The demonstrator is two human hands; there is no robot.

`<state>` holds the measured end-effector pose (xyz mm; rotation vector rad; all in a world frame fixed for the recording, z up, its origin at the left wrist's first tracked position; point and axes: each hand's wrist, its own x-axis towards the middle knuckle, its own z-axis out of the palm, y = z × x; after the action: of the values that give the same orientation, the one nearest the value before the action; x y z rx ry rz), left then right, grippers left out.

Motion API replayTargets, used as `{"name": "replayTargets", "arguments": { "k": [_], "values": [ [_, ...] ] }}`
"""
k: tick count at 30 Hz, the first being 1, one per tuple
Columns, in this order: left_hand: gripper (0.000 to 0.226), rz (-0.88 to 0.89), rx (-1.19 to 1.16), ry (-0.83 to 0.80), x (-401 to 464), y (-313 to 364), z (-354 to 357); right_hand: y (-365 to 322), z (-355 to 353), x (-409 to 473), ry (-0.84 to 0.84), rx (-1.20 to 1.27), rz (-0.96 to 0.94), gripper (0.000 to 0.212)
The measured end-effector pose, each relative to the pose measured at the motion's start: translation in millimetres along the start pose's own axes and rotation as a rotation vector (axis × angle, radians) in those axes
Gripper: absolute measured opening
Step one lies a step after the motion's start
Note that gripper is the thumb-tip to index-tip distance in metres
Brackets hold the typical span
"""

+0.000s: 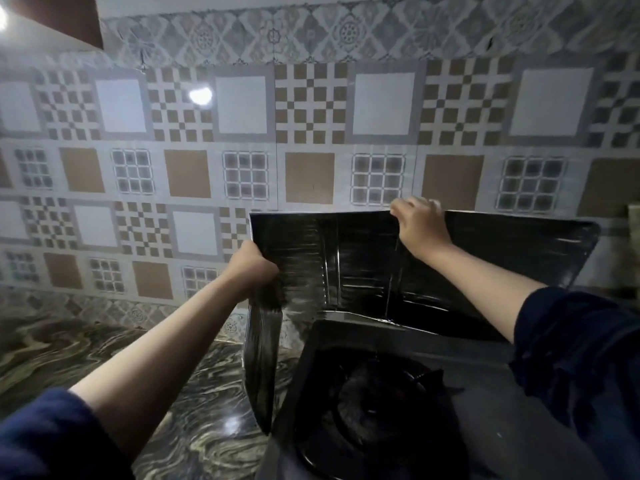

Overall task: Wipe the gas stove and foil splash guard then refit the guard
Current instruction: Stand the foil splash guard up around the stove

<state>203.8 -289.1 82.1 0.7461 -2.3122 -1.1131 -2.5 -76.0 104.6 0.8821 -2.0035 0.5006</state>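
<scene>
The foil splash guard (349,268) is a dark, shiny folded sheet standing upright behind and around the left side of the gas stove (491,393). My left hand (254,270) grips the guard at its left fold, where the side panel hangs down beside the stove. My right hand (420,226) pinches the guard's top edge near the middle. The stove's black burner and pan support (377,403) lie below the guard. No cloth is visible in either hand.
A patterned tiled wall (242,133) rises right behind the guard. The marbled counter (104,351) stretches out to the left of the stove. A pale object (633,220) shows at the right edge. A cupboard corner (52,19) hangs at top left.
</scene>
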Motion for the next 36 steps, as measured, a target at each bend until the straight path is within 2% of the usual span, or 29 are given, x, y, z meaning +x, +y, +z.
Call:
{"name": "replayTargets", "arguments": {
  "k": [3, 6, 15, 20, 26, 29, 31, 33, 36],
  "values": [
    [0.013, -0.010, 0.041, -0.068, -4.3, -3.2, 15.5, 15.9, 12.2, -22.7, -0.114, 0.011, 0.024, 0.014],
    [0.016, -0.021, 0.092, -0.123, -1.2, -5.9, 26.1, 27.6, 25.8, -47.8, -0.206, 0.048, 0.075, 0.016],
    [0.013, 0.007, 0.121, -0.164, 16.3, 3.9, 31.7, 40.0, 35.7, -29.5, -0.270, 0.057, 0.129, 0.018],
    [0.018, 0.070, 0.153, -0.206, 18.0, 13.3, 31.1, 56.3, 14.7, -1.9, -0.106, 0.011, 0.117, 0.019],
    [0.013, 0.087, 0.264, -0.260, 22.0, 22.0, 53.9, 85.5, 35.1, -39.6, -0.238, 0.004, 0.155, 0.013],
    [0.026, 0.057, 0.405, -0.321, 27.3, 20.6, 67.8, 92.9, 50.5, -65.4, -0.378, 0.030, 0.207, 0.014],
    [0.033, 0.042, 0.450, -0.321, 32.6, 19.1, 74.6, 90.6, 56.6, -73.3, -0.353, 0.017, 0.226, 0.014],
    [0.033, 0.018, 0.422, -0.302, 32.7, 22.6, 78.5, 87.6, 59.0, -72.6, -0.314, 0.003, 0.245, 0.014],
    [0.029, -0.025, 0.280, -0.301, 33.4, 26.2, 86.2, 90.5, 59.6, -66.0, -0.379, 0.000, 0.248, 0.016]
  ]
}}
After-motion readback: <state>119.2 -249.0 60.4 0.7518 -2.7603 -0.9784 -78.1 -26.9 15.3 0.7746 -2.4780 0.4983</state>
